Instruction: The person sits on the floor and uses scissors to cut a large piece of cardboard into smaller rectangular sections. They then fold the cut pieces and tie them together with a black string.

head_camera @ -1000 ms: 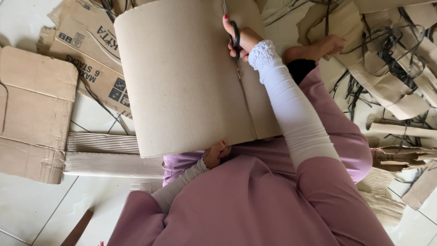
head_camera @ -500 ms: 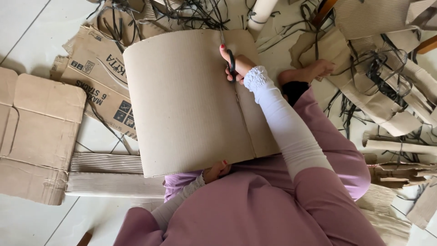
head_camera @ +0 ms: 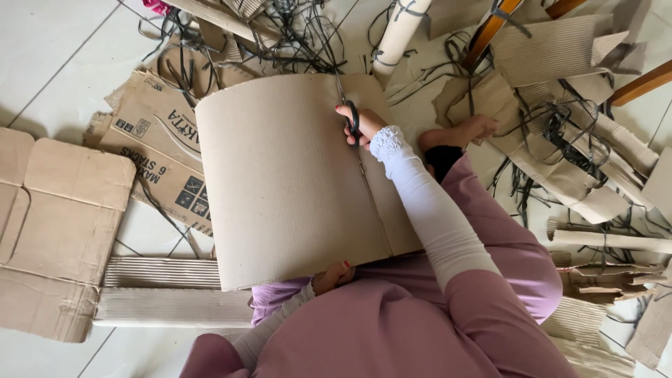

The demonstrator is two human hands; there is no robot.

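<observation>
The right hand (head_camera: 362,124) is closed around black scissors (head_camera: 352,115), cutting a big cardboard sheet (head_camera: 287,182) on the lap. Behind the blades the cut is long; only a short part ahead remains. The left hand (head_camera: 333,276) pinches the near edge.

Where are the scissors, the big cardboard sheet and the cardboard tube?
scissors (head_camera: 352,115), head view, black handle.
cardboard sheet (head_camera: 280,182), head view, middle of its face.
cardboard tube (head_camera: 395,35), head view, mid-length.
</observation>
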